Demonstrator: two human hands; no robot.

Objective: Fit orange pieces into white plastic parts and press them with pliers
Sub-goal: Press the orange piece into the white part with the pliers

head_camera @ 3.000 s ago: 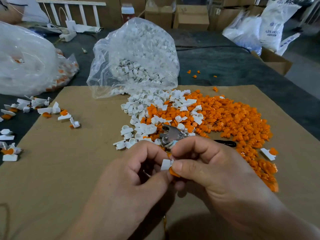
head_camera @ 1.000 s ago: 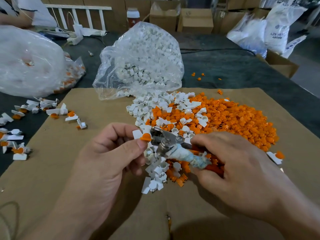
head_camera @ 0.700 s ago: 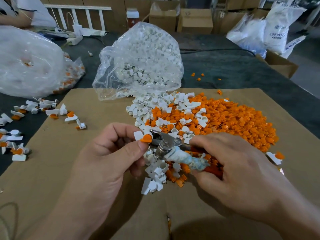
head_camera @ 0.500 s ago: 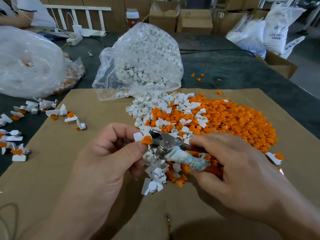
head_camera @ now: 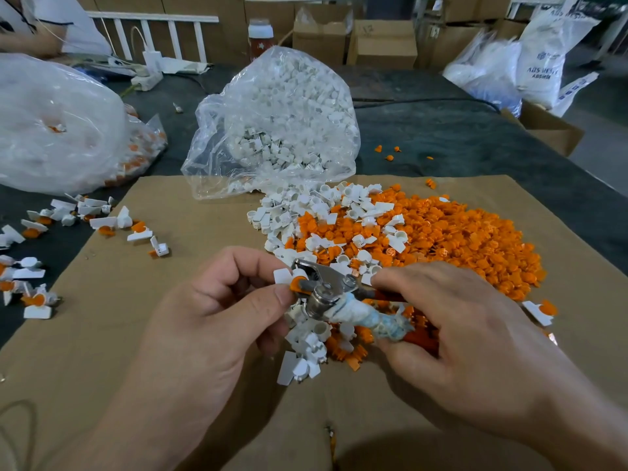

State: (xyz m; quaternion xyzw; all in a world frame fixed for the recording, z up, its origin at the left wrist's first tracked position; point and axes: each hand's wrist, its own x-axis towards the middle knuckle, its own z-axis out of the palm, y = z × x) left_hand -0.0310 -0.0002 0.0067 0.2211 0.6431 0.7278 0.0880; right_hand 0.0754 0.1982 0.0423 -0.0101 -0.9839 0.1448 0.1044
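Work surface: a table topped in a dark grey covering, with a brown cardboard sheet laid flat on its near part. A black cable crosses the far side, and a white power strip lies at far left.

Rear: brown cardboard boxes stacked along the back. A white railed frame stands before them at left. A bottle with a white cap stands beyond the table's far edge.

Right side: white printed sacks piled near an open cardboard carton. Floor grey.

Far left corner: a second person's white sleeve.

Light: even and soft, with faint shadows on the cardboard.
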